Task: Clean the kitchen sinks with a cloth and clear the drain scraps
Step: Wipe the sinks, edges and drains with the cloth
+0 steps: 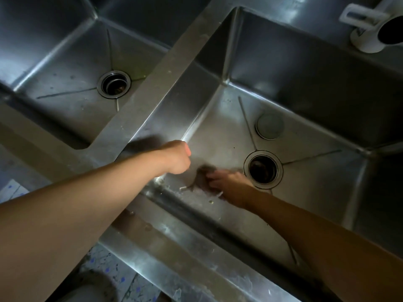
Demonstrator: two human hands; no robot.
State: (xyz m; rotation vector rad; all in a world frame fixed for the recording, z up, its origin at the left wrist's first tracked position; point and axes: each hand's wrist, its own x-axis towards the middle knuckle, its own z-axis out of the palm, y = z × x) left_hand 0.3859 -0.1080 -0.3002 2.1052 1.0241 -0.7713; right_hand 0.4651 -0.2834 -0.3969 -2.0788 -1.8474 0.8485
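Sinks of brushed stainless steel are sitting side by side, and the work is happening in the right stainless-steel basin (305,68), on its floor near the front wall. The right hand (226,182) is reaching down into it and gripping a dark, crumpled cloth (201,177), pressing it against the wet metal just left of the open round drain (263,168); the hand and cloth are blurred, so they are probably scrubbing. Working so close to the drain looks meant to push loose bits toward it, and a few pale scraps (183,188) are lying beside the cloth on the left. Dark matter is showing inside the drain, though what it is cannot be told. A round grey drain stopper (270,126) is lying flat on the basin floor beyond the drain, apparently set aside so the opening stays reachable.

The left hand (177,158) is hanging over the basin's left wall, clenched into a loose fist and holding nothing that can be seen, likely steadying the lean into the sink.

The left stainless-steel basin (65,62) is lying apart across the steel divider (165,68), its own round drain (114,84) uncovered. A white plastic holder (370,25) is standing at the far right rim.
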